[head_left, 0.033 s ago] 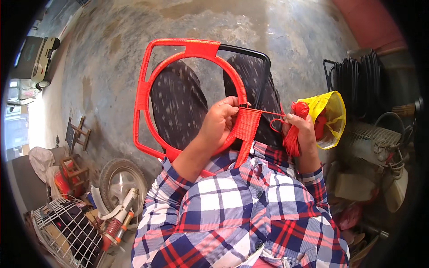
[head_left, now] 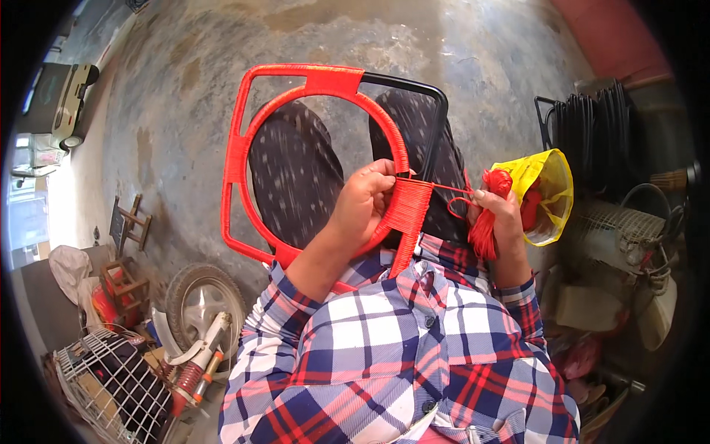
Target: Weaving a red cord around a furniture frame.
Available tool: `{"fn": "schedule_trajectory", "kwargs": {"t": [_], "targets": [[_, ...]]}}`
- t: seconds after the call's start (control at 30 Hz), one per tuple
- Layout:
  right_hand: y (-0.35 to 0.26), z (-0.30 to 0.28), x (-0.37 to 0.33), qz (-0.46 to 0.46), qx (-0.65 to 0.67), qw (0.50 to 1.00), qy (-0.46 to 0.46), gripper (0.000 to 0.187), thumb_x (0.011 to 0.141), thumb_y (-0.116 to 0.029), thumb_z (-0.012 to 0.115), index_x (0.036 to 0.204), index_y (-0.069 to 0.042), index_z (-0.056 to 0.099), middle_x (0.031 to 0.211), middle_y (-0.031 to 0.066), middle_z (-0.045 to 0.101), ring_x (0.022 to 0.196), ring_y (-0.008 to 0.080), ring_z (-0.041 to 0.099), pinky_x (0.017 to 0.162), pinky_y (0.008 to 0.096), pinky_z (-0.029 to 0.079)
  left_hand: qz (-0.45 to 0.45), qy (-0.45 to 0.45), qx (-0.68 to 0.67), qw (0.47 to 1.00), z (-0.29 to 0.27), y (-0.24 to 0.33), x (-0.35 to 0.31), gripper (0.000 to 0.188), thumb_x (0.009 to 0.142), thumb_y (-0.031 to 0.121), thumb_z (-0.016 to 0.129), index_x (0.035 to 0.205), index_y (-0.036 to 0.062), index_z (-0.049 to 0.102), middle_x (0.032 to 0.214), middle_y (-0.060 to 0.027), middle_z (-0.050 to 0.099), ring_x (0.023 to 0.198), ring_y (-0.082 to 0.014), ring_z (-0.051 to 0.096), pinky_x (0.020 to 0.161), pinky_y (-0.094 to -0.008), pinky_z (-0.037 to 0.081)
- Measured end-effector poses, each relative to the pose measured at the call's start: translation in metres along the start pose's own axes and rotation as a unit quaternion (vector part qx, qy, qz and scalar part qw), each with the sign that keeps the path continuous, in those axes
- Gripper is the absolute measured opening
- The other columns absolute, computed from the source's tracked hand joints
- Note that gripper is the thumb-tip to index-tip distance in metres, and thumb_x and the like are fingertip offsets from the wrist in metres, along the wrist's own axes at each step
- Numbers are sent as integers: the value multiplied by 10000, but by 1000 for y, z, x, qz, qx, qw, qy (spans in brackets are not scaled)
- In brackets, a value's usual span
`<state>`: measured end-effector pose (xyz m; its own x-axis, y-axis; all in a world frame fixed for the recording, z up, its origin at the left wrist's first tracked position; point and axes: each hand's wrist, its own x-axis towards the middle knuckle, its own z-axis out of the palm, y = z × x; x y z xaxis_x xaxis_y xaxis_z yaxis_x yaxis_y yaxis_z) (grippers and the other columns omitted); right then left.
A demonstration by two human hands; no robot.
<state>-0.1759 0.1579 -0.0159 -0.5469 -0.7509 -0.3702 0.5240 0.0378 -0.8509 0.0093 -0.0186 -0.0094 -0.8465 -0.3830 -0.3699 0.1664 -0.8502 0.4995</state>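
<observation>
The plaid shirt [head_left: 370, 333] lies nearest, below both hands. The person's left hand [head_left: 361, 198] pinches the frame [head_left: 235, 159], a squarish outline with an inner ring, mostly wrapped in red; its bare black bar rises beyond and right of that hand. The right hand [head_left: 506, 213] grips a red skein [head_left: 482, 235], thumb and forefinger pinching a strand that runs leftward to the wrapped band beside the left hand. A yellow bag [head_left: 556, 164] stands just right of the right hand. Farther right are black frames [head_left: 614, 129]; far left of the left hand, a vehicle [head_left: 68, 103].
</observation>
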Motion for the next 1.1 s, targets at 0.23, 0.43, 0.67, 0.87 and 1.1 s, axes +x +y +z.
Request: {"fn": "schedule_trajectory", "kwargs": {"t": [0.23, 0.43, 0.67, 0.87, 1.1], "targets": [[5, -8, 0, -7, -25, 1000, -17, 128, 852, -132, 676, 812, -50, 585, 636, 28, 587, 505, 129, 559, 491, 258, 451, 1, 10, 6, 1000, 6, -1, 0, 286, 852, 52, 462, 1120, -25, 522, 1019, -165, 647, 913, -277, 686, 849, -456, 585], [4, 3, -6, -11, -40, 999, 34, 139, 859, -142, 693, 799, -54, 604, 646, 10, 585, 524, 111, 551, 506, 245, 429, 4, -14, 6, 1000, 8, 0, 0, 304, 849, 58, 472, 1141, -11, 520, 1015, -155, 648, 884, -277, 691, 833, -465, 587], [7, 5, -21, -94, -235, 967, -37, 119, 852, -56, 667, 799, -70, 562, 696, -55, 505, 632, 54, 467, 583, 242, 371, 1, 13, -56, 998, 10, 2, -2, 114, 907, 67, 498, 1000, 30, 553, 928, -77, 631, 845, -188, 647, 827, -358, 558], [9, -14, 7, -35, -203, 978, -38, 133, 857, -96, 708, 811, -55, 591, 750, -70, 538, 693, 36, 473, 641, 222, 396, 8, -14, -42, 999, 0, -3, 5, 185, 966, 174, 531, 1056, 30, 603, 962, -75, 669, 869, -179, 651, 856, -353, 548], [0, -31, 22, 14, -214, 975, -53, 155, 874, -167, 721, 898, -64, 608, 805, -56, 550, 742, 50, 507, 700, 215, 412, -24, 23, -46, 998, 11, 6, -2, 221, 1003, 192, 497, 1067, 7, 602, 959, -78, 664, 895, -180, 665, 857, -342, 557]]}}
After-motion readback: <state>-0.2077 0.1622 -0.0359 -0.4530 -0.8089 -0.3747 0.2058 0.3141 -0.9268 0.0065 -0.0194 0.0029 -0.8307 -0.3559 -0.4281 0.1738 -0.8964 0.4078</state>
